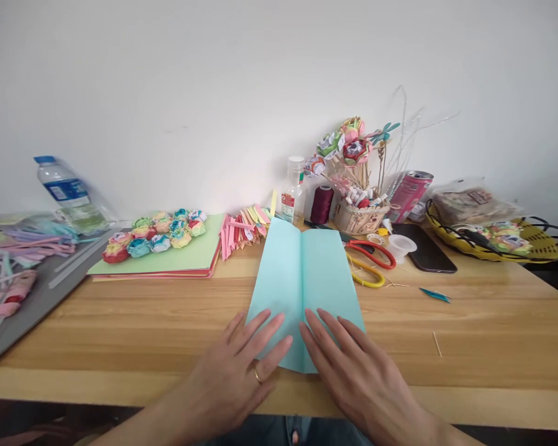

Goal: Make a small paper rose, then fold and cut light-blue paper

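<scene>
A sheet of light blue paper [328, 272] lies on the wooden table in front of me, with a crease running lengthwise down its middle. My left hand [246, 365] rests on the lower left part of the sheet, fingers spread, a gold ring on one of them. On the lower right part lies my right hand [353, 359], its fingers stretched out flat beside the crease. Neither hand grips anything. The near corners of the paper are partly hidden under the hands.
Scissors [372, 263] with red and yellow handles lie right of the paper, near a phone [423, 248]. Crumpled paper flowers [160, 243] sit on coloured sheets [167, 270] at left. Behind stand a glass bottle [294, 192], a thread spool [322, 204] and a flower basket [360, 218].
</scene>
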The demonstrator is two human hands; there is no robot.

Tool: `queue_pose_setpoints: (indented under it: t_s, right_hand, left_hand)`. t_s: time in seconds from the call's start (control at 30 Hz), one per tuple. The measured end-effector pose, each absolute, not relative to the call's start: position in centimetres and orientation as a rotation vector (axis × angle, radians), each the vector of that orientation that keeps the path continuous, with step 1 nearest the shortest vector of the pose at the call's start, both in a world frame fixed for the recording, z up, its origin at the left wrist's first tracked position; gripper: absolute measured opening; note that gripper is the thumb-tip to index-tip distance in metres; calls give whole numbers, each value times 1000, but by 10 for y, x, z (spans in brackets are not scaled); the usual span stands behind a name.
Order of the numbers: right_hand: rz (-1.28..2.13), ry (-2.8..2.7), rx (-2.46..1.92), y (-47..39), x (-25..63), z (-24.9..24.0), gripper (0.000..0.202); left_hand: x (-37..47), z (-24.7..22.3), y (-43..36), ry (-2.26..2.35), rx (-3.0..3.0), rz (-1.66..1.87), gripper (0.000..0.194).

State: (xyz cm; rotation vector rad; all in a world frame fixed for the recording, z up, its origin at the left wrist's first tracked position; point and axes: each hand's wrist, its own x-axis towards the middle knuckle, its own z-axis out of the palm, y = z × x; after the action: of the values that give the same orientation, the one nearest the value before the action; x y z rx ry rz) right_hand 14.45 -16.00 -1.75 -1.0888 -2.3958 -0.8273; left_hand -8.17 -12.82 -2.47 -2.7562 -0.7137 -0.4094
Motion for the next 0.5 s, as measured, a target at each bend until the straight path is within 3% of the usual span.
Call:
queue_pose_setpoints:
  t_s: [0.27, 0.4, 0.5]
  right_hand:
    - [-305, -2862, -494, -151, 158, 25, 33]
    - [-143, -2912, -531, -132, 172, 25, 41]
    - [-13, -2816, -665, -129, 175, 8, 28]
  left_hand:
    - [-105, -43, -133, -793, -2930, -245, 44]
    - [-122, -39, -137, -803, -2977, -303, 43]
    - [-126, -37, -140, -834, -2946, -291, 42]
